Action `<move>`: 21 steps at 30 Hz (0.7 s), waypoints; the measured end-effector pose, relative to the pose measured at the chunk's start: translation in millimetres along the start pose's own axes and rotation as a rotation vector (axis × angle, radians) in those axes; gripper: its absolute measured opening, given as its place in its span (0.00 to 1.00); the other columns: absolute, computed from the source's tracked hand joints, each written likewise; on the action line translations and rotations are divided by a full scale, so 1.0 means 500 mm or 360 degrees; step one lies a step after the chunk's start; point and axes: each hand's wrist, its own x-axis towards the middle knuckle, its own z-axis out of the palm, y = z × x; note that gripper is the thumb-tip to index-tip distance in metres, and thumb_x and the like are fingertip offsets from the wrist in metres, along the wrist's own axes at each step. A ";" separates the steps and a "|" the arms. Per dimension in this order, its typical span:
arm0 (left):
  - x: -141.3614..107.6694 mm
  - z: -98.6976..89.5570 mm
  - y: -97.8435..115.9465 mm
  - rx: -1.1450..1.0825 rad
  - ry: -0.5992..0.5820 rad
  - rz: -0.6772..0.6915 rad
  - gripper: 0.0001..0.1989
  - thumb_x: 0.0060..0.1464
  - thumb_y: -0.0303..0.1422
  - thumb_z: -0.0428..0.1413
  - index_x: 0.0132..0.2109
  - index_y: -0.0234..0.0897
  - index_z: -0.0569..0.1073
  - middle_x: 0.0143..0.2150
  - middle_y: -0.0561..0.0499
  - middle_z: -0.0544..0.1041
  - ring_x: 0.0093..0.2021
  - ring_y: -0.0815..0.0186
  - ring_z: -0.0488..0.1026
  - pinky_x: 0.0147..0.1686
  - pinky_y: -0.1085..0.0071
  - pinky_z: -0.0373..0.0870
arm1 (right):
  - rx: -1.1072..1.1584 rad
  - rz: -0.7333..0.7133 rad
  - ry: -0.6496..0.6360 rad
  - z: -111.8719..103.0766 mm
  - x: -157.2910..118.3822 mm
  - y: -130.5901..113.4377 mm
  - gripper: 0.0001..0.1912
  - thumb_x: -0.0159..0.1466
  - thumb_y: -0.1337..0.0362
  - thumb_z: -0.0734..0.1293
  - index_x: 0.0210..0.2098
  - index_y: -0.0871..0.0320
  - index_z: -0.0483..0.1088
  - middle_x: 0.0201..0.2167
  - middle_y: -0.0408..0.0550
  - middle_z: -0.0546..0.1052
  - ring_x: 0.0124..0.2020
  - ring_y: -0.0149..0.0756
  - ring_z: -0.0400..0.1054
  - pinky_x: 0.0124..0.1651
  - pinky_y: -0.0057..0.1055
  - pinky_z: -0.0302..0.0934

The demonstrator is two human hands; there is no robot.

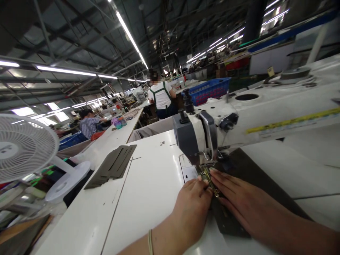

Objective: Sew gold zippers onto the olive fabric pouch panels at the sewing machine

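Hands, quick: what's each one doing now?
Left hand: fingers bent beside the gold metal piece; grip unclear.
Right hand: open, laid flat on the dark grey-brown sheet.

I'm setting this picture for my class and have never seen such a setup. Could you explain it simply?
A camera worn on the worker's head took this, looking forward and down; both bare hands in front are the worker's own. Ahead stands a sewing machine. The right hand lies flat on a dark panel. The left hand has bent fingers beside a brass-coloured strip; whether they grip anything is unclear. On the white table, further left, lie overlapping grey-brown pieces.
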 end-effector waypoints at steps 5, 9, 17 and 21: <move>0.017 0.006 -0.018 -0.0065 -0.0131 -0.0178 0.07 0.56 0.25 0.52 0.41 0.33 0.73 0.40 0.43 0.73 0.40 0.59 0.72 0.41 0.62 0.75 | 0.0090 0.0148 0.0018 0.021 0.012 0.008 0.21 0.63 0.72 0.52 0.47 0.68 0.72 0.47 0.58 0.75 0.48 0.42 0.70 0.50 0.40 0.68; 0.025 0.011 -0.035 -0.0097 -0.0164 -0.0247 0.08 0.54 0.24 0.51 0.40 0.33 0.73 0.40 0.44 0.72 0.39 0.59 0.71 0.40 0.63 0.75 | 0.0296 0.0205 -0.0040 0.025 0.025 0.021 0.19 0.65 0.70 0.53 0.49 0.66 0.70 0.45 0.58 0.75 0.46 0.43 0.71 0.48 0.41 0.68; 0.003 0.001 -0.015 -0.0143 -0.0103 -0.0259 0.14 0.52 0.20 0.50 0.45 0.32 0.71 0.42 0.42 0.72 0.41 0.58 0.72 0.42 0.63 0.75 | 0.0319 0.0612 -0.0113 0.046 0.031 0.039 0.09 0.63 0.63 0.60 0.35 0.59 0.72 0.35 0.53 0.75 0.39 0.44 0.70 0.41 0.42 0.66; -0.001 -0.004 -0.003 -0.0011 -0.0062 -0.0142 0.12 0.55 0.22 0.49 0.46 0.32 0.71 0.42 0.42 0.72 0.42 0.57 0.71 0.41 0.61 0.75 | 0.0271 0.0634 -0.0132 0.048 0.040 0.041 0.06 0.60 0.65 0.62 0.28 0.58 0.70 0.26 0.48 0.74 0.29 0.38 0.70 0.33 0.33 0.65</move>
